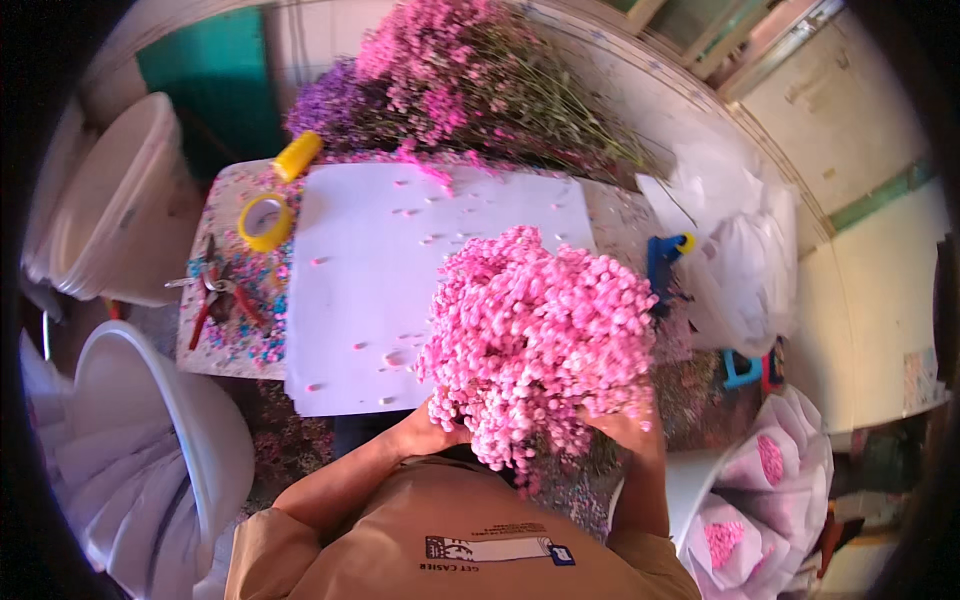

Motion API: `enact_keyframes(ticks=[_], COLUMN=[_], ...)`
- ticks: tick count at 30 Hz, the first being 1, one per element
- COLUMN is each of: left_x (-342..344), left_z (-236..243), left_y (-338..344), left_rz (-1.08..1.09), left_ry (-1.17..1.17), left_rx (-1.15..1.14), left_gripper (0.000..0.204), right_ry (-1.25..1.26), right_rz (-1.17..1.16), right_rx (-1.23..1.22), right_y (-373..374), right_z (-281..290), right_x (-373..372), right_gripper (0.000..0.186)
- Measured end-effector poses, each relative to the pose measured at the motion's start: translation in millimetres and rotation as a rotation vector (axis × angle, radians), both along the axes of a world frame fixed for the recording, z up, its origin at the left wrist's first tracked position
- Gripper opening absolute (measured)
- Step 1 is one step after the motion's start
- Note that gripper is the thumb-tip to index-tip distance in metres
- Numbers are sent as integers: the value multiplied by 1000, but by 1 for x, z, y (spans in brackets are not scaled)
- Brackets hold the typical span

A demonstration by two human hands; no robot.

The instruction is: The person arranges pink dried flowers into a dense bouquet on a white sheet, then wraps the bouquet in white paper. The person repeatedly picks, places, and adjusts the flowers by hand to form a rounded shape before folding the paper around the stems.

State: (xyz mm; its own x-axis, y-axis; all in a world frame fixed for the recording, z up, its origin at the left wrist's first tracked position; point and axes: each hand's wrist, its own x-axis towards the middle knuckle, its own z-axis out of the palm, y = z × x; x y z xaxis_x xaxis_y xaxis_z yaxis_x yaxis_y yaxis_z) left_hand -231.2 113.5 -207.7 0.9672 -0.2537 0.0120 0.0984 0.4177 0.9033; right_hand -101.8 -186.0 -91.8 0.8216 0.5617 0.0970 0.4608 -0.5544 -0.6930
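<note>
A full bunch of pink flowers (540, 340), with small round bead-like blooms, is held up before my chest over the near edge of the table. My left hand (432, 432) is at its lower left side, with the fingers tucked in under the blooms. At the lower right of the bunch is my right hand (628, 425), closed against it, with its fingertips partly hidden. Stems cannot be seen below the flower heads. Under and behind the bunch lies a stack of large white paper sheets (370, 270), with a few loose pink blooms scattered on top.
Red-handled pruning shears (218, 292), a yellow tape roll (265, 222) and a yellow cylinder (297, 157) lie at the left. Loose pink and purple flowers (430, 80) are piled behind. A blue tape dispenser (663, 262) stands at right. White buckets (205, 425) flank me; wrapped bouquets (735, 530) fill the right one.
</note>
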Motion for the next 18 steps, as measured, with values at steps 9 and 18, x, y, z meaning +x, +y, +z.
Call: enact_keyframes(ticks=[9,18], left_x=[3,-7], left_z=[22,128], left_y=[45,39], left_rz=[-222,255], left_ry=[-15,-353], left_rx=[932,642], left_gripper=[51,18], right_ry=[187,264], right_rz=[-214,-214], right_rx=[178,285], right_y=[-12,-16], right_z=[-117,-141], right_x=[-56,-52], right_gripper=[117,94])
